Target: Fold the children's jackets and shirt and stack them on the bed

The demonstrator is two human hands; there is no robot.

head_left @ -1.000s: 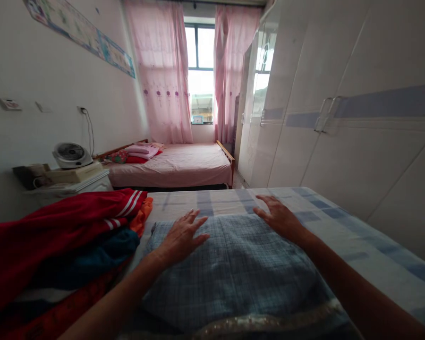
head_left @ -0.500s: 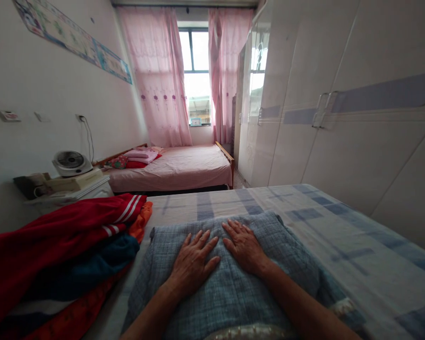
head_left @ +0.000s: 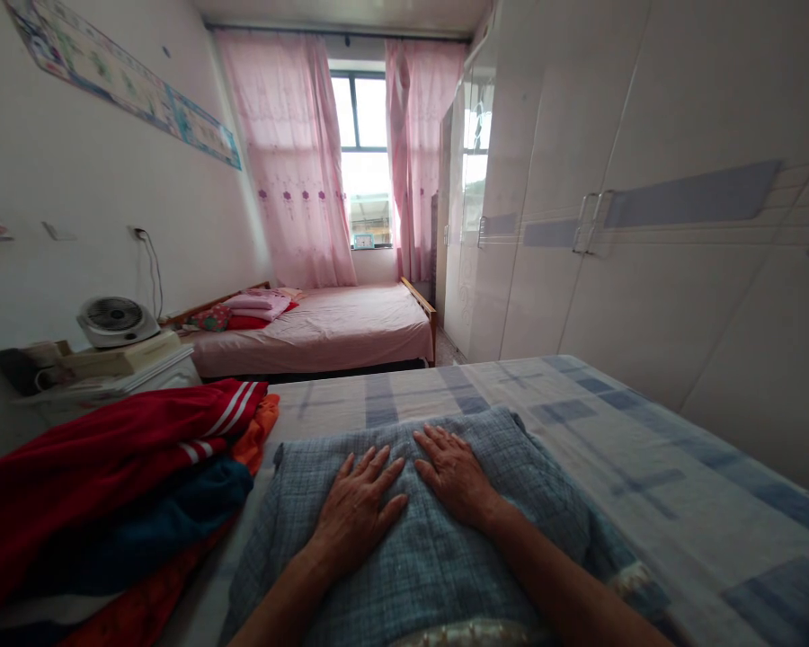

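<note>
Down come the hands! Wide apart a second ago, reaching towards the far edge of the patterned bed (head_left: 580, 467), the left hand (head_left: 357, 503) and right hand (head_left: 457, 472) have drawn back from it and closed in, now flat, side by side on the blue cloth (head_left: 435, 575). View's tipped up, too: more ceiling (head_left: 351, 13).

1. Two hands, a left hand (head_left: 359, 508) and a right hand (head_left: 455, 476), fingers (head_left: 389, 472) on one blue checked cloth (head_left: 438, 575).
2. One red striped garment (head_left: 128, 440), left of the fingers.
3. Two sheets: one blue-and-white sheet (head_left: 647, 476) below the fingers, one pink sheet (head_left: 364, 319) beyond them.
4. One fan (head_left: 116, 321) beyond the fingers, leftward.
5. Two pink curtains (head_left: 289, 162), beside one window (head_left: 369, 112), far beyond the fingers.
</note>
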